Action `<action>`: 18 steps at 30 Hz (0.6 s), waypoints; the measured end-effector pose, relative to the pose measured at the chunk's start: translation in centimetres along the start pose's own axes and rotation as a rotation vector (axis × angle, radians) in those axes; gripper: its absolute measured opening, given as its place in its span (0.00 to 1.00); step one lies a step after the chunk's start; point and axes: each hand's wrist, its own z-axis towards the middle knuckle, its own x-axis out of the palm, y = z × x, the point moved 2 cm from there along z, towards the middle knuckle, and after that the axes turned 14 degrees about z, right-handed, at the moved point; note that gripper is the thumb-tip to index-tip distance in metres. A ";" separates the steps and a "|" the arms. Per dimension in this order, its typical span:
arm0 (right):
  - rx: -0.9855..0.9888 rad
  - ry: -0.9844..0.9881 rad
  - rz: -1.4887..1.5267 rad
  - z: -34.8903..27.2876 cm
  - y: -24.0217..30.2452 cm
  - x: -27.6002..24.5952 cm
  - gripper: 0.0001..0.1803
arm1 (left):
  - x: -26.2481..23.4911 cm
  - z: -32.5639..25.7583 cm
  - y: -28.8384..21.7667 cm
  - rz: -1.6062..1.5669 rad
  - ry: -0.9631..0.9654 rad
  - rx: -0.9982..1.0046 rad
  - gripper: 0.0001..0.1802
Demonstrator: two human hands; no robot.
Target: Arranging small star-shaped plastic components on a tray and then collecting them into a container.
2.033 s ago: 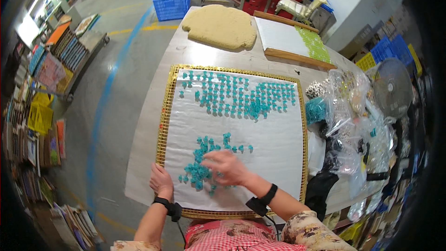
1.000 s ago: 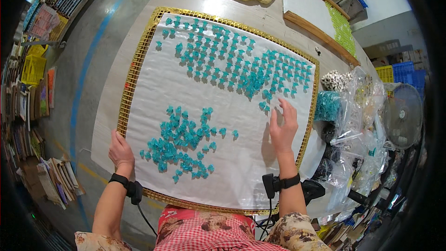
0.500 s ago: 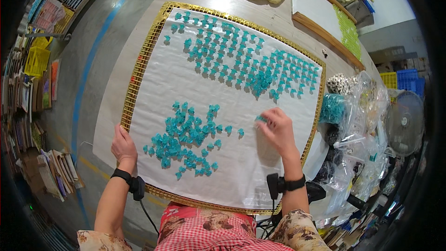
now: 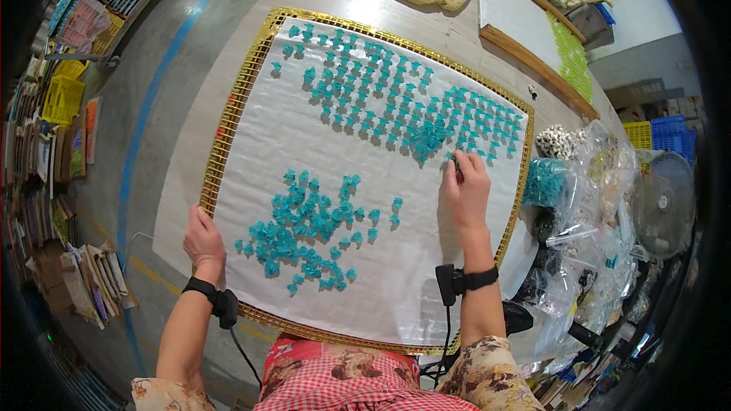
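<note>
On the white sheet [image 4: 251, 144] — right hand [image 4: 466, 190] pinches a teal piece [image 4: 452, 158]; left hand [image 4: 202, 237] rests flat, loose.

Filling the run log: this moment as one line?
left hand: resting on tray edge | right hand: placing teal piece by arranged rows | loose pile: untouched

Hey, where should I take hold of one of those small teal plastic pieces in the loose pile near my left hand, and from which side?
Take a stray at the right fringe of the loose pile of small teal plastic pieces, such as the lone pair. Pinch it from above by its sides: each lies low on the white sheet, and the strays stand apart, leaving fingertip room. The right hand is nearer them than the left hand.
</note>
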 end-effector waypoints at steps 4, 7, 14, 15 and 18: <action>0.197 0.476 0.202 -2.4 2.3 -0.3 0.12 | 0.1 0.0 0.1 -0.009 0.115 -0.040 0.22; -0.139 0.305 0.227 -3.7 4.3 1.1 0.15 | 0.1 0.0 0.0 0.005 0.054 -0.034 0.19; -0.326 -0.082 -0.128 0.7 3.4 2.2 0.24 | -0.1 0.0 -0.1 -0.003 0.023 -0.017 0.18; -0.337 -0.073 -0.130 1.6 3.2 2.3 0.24 | -0.1 0.1 -0.1 -0.015 0.037 -0.020 0.18; -0.387 0.078 -0.254 2.7 2.5 3.2 0.26 | -0.1 0.1 0.0 -0.009 0.079 -0.026 0.21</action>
